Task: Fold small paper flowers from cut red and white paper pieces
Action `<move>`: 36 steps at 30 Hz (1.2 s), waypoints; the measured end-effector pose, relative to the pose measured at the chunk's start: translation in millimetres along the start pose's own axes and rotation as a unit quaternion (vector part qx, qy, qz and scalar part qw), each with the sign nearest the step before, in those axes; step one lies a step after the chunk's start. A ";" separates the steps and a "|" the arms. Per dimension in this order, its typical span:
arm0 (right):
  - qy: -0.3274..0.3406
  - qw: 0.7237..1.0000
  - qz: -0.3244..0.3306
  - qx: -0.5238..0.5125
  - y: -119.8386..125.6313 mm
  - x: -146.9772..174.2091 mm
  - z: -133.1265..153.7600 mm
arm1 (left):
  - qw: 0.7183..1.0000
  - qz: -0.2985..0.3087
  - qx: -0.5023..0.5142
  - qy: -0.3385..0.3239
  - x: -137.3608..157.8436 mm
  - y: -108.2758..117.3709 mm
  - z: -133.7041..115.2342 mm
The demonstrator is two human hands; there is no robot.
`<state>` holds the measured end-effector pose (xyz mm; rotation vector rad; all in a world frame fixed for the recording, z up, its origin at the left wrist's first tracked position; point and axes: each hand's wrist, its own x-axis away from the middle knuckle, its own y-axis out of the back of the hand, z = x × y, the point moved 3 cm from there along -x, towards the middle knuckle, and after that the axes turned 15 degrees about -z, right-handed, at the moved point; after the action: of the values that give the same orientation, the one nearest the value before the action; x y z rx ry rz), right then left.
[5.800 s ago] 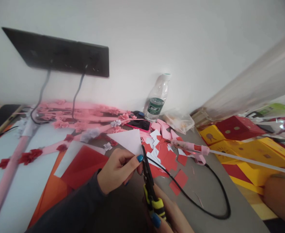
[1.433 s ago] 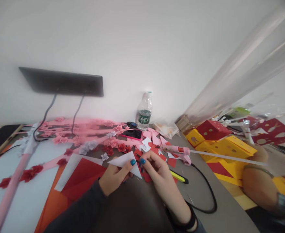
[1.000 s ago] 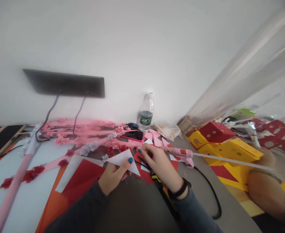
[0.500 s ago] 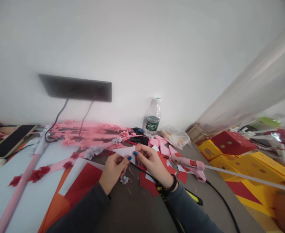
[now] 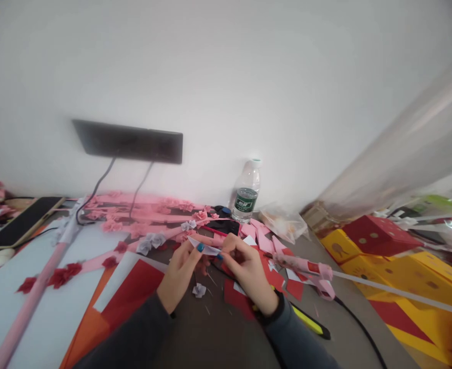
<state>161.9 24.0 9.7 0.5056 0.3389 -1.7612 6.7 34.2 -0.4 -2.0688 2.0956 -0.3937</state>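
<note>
Between my two hands is a small folded piece of white paper, held above the table. My left hand pinches its left part between thumb and fingers. On the right end, my right hand grips the paper with thumb and curled fingers. Just below them a small white paper flower lies on the grey table. Red paper pieces lie under my right wrist. Right of that hand is a pink glue gun, and a yellow-and-black cutter lies by my right forearm.
A water bottle stands against the wall. Pink strips with paper flowers line the back. Red sheets lie at left, near a phone. Yellow and red boxes stand at right. The glue gun's black cord runs toward the front.
The white paper has gone from a broad triangle to a narrower, tilted shape as my hands turned it. My right fingers have curled more. The view has shifted slightly.
</note>
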 end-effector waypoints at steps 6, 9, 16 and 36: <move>-0.110 0.990 -0.036 -0.080 2.8 -1.5 -6.8 | 0.998 0.025 -0.062 -0.019 -5.0 3.6 -3.5; -0.154 0.984 -0.046 -0.078 2.0 0.4 -7.6 | 0.995 0.025 -0.094 -0.025 -8.8 5.9 -2.6; -0.180 0.980 0.051 -0.067 -8.0 5.0 -7.5 | 0.991 0.012 -0.118 -0.055 -9.9 8.1 -5.7; -0.175 0.978 -0.001 -0.113 7.3 3.1 -12.8 | 0.984 0.095 -0.125 -0.090 -1.9 4.8 -18.4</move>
<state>170.4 25.8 -2.6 0.0280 0.2844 -1.7490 -3.4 37.3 15.5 -1.9169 2.3012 0.0845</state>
